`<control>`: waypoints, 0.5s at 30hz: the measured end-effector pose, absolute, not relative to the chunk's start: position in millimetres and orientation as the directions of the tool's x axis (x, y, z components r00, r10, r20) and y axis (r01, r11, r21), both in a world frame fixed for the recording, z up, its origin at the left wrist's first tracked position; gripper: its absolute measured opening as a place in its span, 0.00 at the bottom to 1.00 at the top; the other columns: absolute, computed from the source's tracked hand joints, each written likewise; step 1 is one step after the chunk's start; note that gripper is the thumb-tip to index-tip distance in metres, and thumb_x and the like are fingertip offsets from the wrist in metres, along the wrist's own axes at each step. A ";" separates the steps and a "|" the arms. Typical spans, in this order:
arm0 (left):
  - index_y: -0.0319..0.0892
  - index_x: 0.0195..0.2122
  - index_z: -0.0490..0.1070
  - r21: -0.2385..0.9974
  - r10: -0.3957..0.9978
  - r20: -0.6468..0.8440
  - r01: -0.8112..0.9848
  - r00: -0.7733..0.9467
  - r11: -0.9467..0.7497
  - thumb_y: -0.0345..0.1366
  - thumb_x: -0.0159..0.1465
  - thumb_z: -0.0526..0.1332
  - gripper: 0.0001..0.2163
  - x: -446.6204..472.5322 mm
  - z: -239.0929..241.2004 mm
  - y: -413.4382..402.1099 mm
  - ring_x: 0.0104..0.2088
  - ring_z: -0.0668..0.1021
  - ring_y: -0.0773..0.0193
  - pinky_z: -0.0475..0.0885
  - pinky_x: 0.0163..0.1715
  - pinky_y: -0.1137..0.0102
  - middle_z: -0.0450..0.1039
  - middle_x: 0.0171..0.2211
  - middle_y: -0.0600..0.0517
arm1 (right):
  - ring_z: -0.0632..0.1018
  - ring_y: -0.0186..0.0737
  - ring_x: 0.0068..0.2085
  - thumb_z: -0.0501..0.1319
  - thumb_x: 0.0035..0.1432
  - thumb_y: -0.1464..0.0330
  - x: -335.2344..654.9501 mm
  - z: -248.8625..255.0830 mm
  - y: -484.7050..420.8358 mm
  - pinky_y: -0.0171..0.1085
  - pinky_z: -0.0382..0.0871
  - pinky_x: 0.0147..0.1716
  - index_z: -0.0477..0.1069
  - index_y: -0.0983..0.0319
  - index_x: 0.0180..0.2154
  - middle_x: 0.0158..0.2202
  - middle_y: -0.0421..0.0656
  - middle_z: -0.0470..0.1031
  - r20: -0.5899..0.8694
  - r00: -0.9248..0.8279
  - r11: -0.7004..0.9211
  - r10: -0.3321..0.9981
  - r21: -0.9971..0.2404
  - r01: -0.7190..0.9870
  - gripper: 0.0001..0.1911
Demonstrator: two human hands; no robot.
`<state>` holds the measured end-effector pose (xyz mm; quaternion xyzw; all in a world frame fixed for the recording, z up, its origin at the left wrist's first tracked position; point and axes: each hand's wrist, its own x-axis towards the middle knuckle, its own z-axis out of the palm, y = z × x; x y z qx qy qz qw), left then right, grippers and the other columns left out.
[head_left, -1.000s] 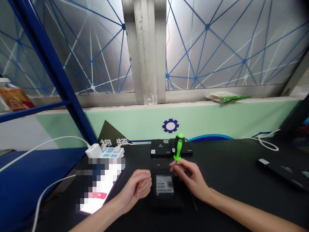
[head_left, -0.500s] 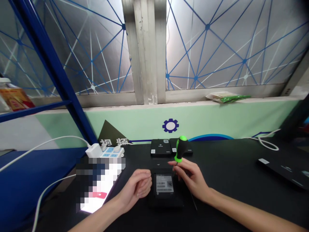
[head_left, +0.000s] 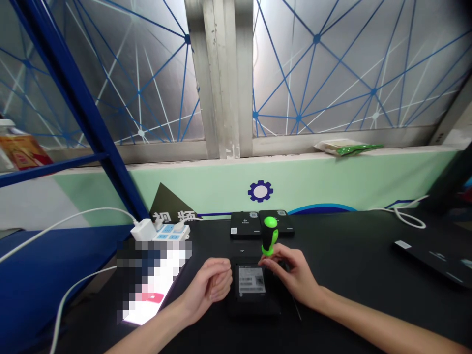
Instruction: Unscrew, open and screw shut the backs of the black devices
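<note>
A black electronic device with a printed white label lies on the dark table between my hands. My right hand pinches a green-and-black screwdriver just below its handle. It stands nearly upright over the device's right side, handle up; its tip is hidden by the fingers and dark background. My left hand is curled into a fist against the device's left edge. Whatever its fingers may hold is hidden. A thin metal rod extends from beneath my right hand onto the table.
Two black boxes stand at the wall, and another flat black device lies far right. A tiny piece sits behind the labelled device. Left are a bright blurred screen, a power strip and white cables.
The screwdriver handle has moved slightly left and down, and has turned and tilted. My right-hand fingers have shifted with it. My left hand and the labelled device stay put.
</note>
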<state>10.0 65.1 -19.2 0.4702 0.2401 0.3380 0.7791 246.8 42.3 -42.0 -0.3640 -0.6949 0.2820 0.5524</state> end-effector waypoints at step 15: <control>0.43 0.17 0.55 0.896 0.753 -0.052 -0.303 0.655 0.325 0.33 0.65 0.60 0.20 11.1 -16.3 63.8 0.15 0.50 0.72 0.45 0.17 0.71 0.50 0.12 0.60 | 0.73 0.35 0.26 0.63 0.63 0.64 246.1 -43.5 44.7 0.33 0.68 0.29 0.74 0.61 0.36 0.28 0.40 0.75 0.548 -0.152 0.568 0.823 -0.785 0.245 0.07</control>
